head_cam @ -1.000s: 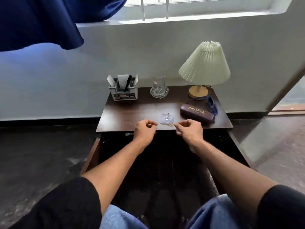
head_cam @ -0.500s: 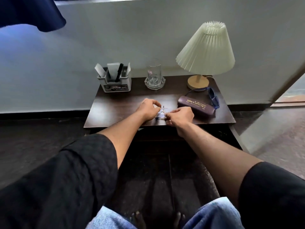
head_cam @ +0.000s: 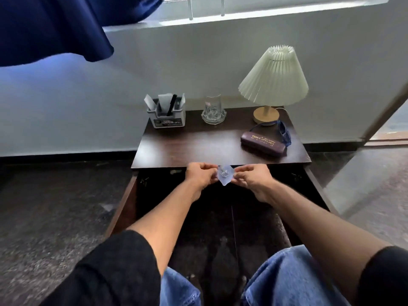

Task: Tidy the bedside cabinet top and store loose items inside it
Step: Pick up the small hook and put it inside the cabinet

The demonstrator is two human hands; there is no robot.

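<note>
Just off the cabinet's near edge, both hands pinched one small clear pouch (head_cam: 225,177) between them, left hand (head_cam: 199,176) and right hand (head_cam: 251,178) clamped on opposite sides, above the open cabinet (head_cam: 220,149) front. Step: lifting a loose item off the top. Next probably lowering it inside, dark there. On top: one organiser (head_cam: 168,115), one glass (head_cam: 213,111), one lamp (head_cam: 273,82), one case (head_cam: 262,142), one pair of glasses (head_cam: 284,133).

1. Left hand (head_cam: 199,176) and right hand (head_cam: 254,177) pinch a small clear pouch (head_cam: 225,175) between them, just off the tabletop's (head_cam: 198,146) front edge.
2. On the tabletop: organiser box (head_cam: 167,117) at 11 o'clock, glass (head_cam: 213,110) at 12, lamp (head_cam: 273,78) at 1.
3. Glasses case (head_cam: 262,143) lies at 2 o'clock, blue glasses (head_cam: 283,132) just beside it.
</note>
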